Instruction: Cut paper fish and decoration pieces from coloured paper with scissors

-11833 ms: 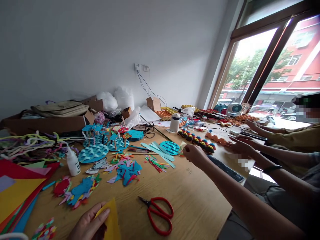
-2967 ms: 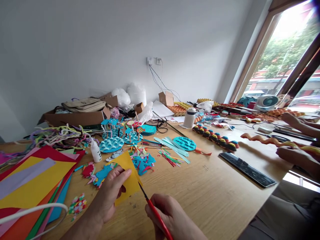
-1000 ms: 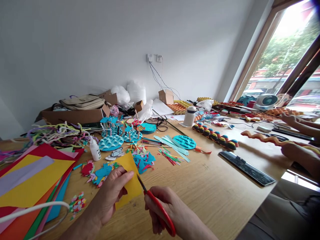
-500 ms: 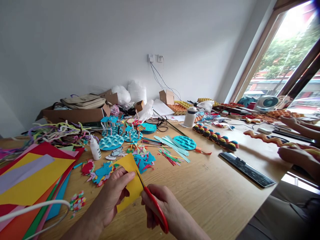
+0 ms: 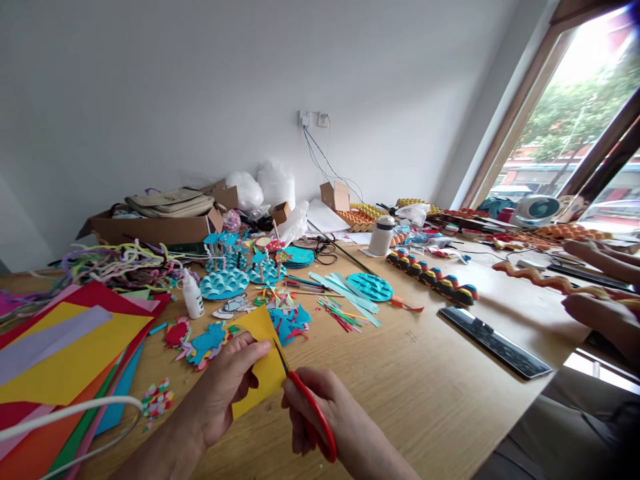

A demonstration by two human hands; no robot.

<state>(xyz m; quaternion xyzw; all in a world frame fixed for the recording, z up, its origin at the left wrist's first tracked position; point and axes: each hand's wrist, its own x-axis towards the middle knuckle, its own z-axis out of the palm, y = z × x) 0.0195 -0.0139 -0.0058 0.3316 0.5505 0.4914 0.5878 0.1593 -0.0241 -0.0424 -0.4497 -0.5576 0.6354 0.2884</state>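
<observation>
My left hand (image 5: 227, 377) pinches a piece of yellow paper (image 5: 267, 380) between thumb and fingers, above the wooden table (image 5: 400, 400). Red-handled scissors (image 5: 316, 417) are gripped in my right hand (image 5: 325, 407), their blades lying against the yellow paper's right side, close to my left thumb. How far the blades are apart is hard to make out. Just beyond the paper lie blue paper cutouts (image 5: 290, 320). To the left of them is a pile of colourful cutouts (image 5: 207, 343), near a white glue bottle (image 5: 191, 297).
Coloured paper sheets (image 5: 125, 327) and a white curved tube (image 5: 75, 408) lie at left. Turquoise discs (image 5: 370, 287), paper strips (image 5: 340, 313), a painted egg-carton strip (image 5: 433, 277) and a dark glossy slab (image 5: 493, 340) lie ahead and right. Another person's hand (image 5: 600, 317) holds an orange carton strip (image 5: 545, 280).
The view has shifted slightly. Both hands keep their grips on the yellow paper and scissors, with the blades still at the paper's right side.
</observation>
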